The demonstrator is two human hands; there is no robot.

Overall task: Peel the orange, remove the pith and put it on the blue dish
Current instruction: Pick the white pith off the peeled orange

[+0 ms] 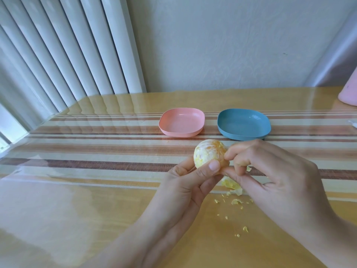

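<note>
A peeled orange (208, 152), pale with white pith over orange flesh, is held above the table in my left hand (191, 182), thumb across its lower front. My right hand (270, 176) touches the orange's right side, thumb and forefinger pinched together on the pith there. The blue dish (243, 123) stands beyond the hands, to the right, with nothing in it. Under my right hand lies a piece of peel (230, 185), with small pith scraps (236, 201) scattered on the table in front of it.
A pink dish (181, 121) with nothing in it stands left of the blue one. The striped table (96, 147) has a glossy cover. A pink object (349, 91) sits at the far right edge. A radiator and wall are behind.
</note>
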